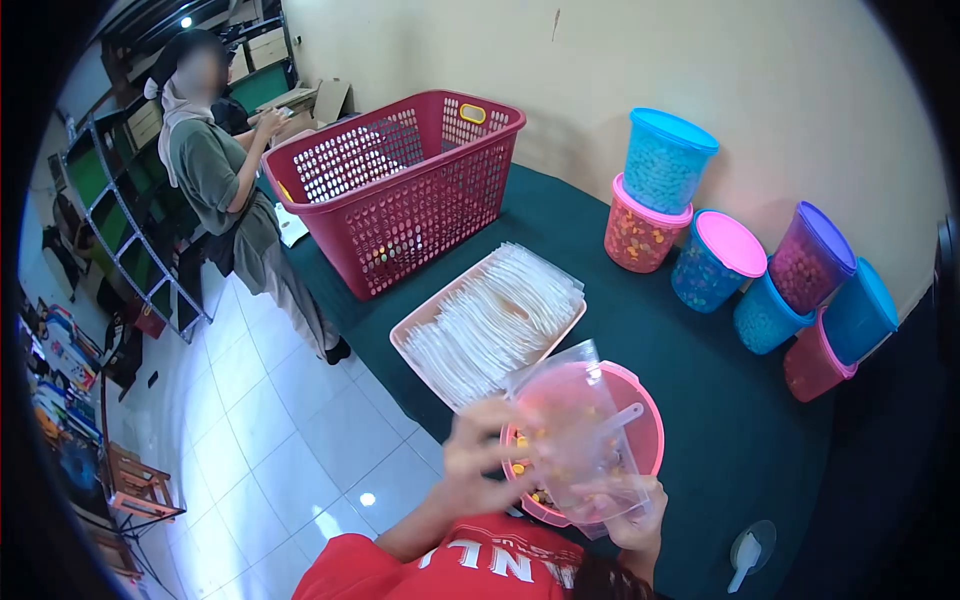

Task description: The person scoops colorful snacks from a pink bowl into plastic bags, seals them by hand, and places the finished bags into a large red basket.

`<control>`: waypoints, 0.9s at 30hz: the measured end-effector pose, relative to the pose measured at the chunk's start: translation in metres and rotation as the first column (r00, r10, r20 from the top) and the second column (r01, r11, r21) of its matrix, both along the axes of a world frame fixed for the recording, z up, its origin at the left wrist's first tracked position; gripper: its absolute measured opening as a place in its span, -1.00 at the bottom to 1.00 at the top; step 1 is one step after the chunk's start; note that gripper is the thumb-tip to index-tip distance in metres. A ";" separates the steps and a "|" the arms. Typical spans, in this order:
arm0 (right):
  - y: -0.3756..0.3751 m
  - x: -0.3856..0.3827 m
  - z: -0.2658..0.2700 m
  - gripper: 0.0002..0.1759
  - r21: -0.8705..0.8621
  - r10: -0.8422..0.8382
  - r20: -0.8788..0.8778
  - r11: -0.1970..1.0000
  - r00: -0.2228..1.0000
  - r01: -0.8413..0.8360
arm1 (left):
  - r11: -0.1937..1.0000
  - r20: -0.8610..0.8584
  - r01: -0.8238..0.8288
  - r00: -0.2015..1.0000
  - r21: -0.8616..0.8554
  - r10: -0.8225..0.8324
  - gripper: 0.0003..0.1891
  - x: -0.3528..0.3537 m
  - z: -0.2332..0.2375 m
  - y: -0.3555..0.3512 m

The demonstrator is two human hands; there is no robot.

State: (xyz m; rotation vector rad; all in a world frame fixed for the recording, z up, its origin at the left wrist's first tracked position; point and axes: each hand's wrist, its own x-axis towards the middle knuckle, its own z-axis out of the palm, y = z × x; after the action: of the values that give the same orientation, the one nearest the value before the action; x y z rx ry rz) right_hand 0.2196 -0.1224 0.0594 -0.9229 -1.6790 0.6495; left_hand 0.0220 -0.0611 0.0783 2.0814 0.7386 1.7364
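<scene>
Green cloth covers the surface [700, 400], which runs along a cream wall. A red basket [400, 190] stands at its far end, and beyond it another person [215, 175] stands at shelves, their hands busy with something too small to make out. Just beside the basket lies a pink tray [410, 335] packed with clear flat bags. Lidded tubs [665, 160] in blue, pink and purple line the wall, some stacked, some tilted, with small coloured pieces inside. At the near edge sits a pink bowl [652, 410] holding mixed coloured pieces. A clear bag [570, 440] is held right over it. The left hand [480, 460] pinches the bag's left edge, fingers closed on the plastic. The right hand [640, 525] grips its lower right corner from below. A white scoop [745, 555] lies on the cloth to the right, apart from the bowl.
</scene>
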 end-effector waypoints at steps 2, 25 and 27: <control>0.000 0.003 -0.009 -0.74 -0.020 0.128 -0.057 0.991 0.990 -0.129 | 0.964 0.163 -0.200 0.960 -0.177 0.229 -0.75 0.004 0.013 0.013; 0.010 0.007 -0.020 -0.65 -0.448 -0.361 -0.297 0.870 0.884 0.205 | 0.810 0.176 0.386 0.922 -0.441 -0.344 -0.94 0.004 -0.030 0.106; 0.016 0.005 0.001 -0.62 -0.498 -0.358 -0.328 0.852 0.874 0.162 | 0.788 0.034 0.433 0.884 -0.437 -0.467 -0.81 -0.002 -0.027 0.112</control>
State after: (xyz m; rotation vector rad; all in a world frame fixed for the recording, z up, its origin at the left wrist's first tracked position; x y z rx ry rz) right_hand 0.2250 -0.1069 0.0607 -1.2279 -1.0062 0.9950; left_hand 0.0197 0.0510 0.0510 1.8236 0.5240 1.1137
